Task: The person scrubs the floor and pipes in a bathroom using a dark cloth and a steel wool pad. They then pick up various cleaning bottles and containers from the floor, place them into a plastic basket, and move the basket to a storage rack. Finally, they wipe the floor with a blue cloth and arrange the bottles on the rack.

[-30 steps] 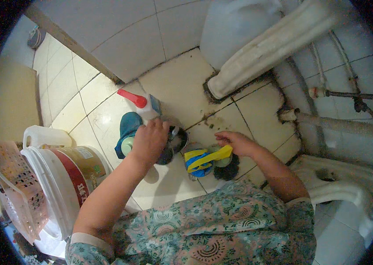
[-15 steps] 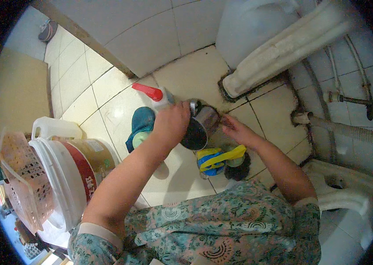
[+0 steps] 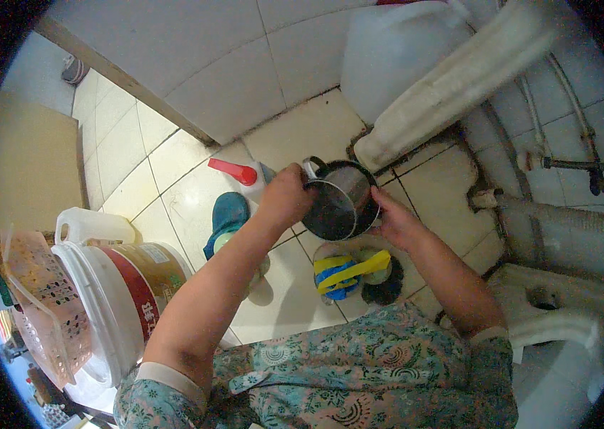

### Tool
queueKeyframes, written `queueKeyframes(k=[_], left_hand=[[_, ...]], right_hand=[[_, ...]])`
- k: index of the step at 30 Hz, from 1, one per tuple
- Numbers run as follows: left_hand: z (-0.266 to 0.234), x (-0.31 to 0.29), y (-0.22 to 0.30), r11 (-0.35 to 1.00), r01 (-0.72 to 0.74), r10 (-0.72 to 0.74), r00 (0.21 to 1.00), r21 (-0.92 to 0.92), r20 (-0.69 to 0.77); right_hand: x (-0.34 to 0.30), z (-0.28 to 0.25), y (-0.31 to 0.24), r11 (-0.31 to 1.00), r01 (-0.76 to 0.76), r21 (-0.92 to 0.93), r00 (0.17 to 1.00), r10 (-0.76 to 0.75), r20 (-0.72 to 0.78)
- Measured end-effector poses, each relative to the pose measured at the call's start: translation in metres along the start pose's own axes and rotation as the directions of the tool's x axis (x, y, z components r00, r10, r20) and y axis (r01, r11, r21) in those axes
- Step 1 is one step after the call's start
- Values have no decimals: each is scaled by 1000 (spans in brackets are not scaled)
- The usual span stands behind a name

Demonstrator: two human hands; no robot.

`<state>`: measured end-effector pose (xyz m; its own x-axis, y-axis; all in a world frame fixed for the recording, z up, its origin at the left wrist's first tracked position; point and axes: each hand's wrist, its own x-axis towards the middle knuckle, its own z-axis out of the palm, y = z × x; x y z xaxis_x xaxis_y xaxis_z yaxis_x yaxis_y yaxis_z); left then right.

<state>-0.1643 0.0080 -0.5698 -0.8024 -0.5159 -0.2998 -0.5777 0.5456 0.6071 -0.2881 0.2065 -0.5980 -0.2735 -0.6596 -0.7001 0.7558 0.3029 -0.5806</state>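
Note:
My left hand [image 3: 289, 194] and my right hand [image 3: 391, 218] hold a dark metal mug [image 3: 332, 209] between them, above the tiled floor. Its loop handle [image 3: 314, 167] sticks up at the far side, near my left fingers. The mouth is tilted toward me and the inside looks dark; a second round rim shows behind it, and I cannot tell whether that is a separate vessel. My right fingers press on the right side. Just beyond my left hand stands a white bottle with a red top [image 3: 234, 171]. A teal object [image 3: 230, 214] lies partly behind my left forearm.
Below the mug sits a blue item with a yellow strip [image 3: 341, 277], beside a dark round thing [image 3: 383, 287]. A lidded white bucket [image 3: 112, 279], pink perforated basket [image 3: 52, 314] and translucent jug [image 3: 95, 225] crowd the left. Pipes [image 3: 566, 214] and a white ceramic base [image 3: 416, 114] occupy the right.
The mug has turned in my hands, so more of its dark inside and rims face me. My right hand has moved slightly left, closer against its side.

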Motion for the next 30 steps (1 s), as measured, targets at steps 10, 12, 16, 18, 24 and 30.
queueKeyframes(k=[10, 12, 16, 18, 24, 30], left_hand=[[-2, 12, 15, 988, 131, -124, 989, -85, 75], [-6, 14, 20, 989, 129, -123, 989, -72, 82], [-13, 9, 47, 999, 0, 0, 1000, -35, -4], [-12, 7, 60, 994, -69, 68, 998, -86, -14], [-8, 3, 82, 917, -179, 200, 980, -356, 21], [-4, -6, 50, 878, -123, 166, 985, -462, 54]], right_hand=[[11, -18, 6, 995, 96, -30, 993, -97, -64], [4, -19, -1, 987, 117, -105, 991, -123, -48], [-19, -10, -16, 974, 126, -190, 967, -163, -193], [-21, -24, -10, 979, 162, -121, 962, -184, -200], [-40, -80, 0, 965, 211, 158, 966, -181, -186], [-43, -126, 1, 866, 415, 279, 864, -278, -420]])
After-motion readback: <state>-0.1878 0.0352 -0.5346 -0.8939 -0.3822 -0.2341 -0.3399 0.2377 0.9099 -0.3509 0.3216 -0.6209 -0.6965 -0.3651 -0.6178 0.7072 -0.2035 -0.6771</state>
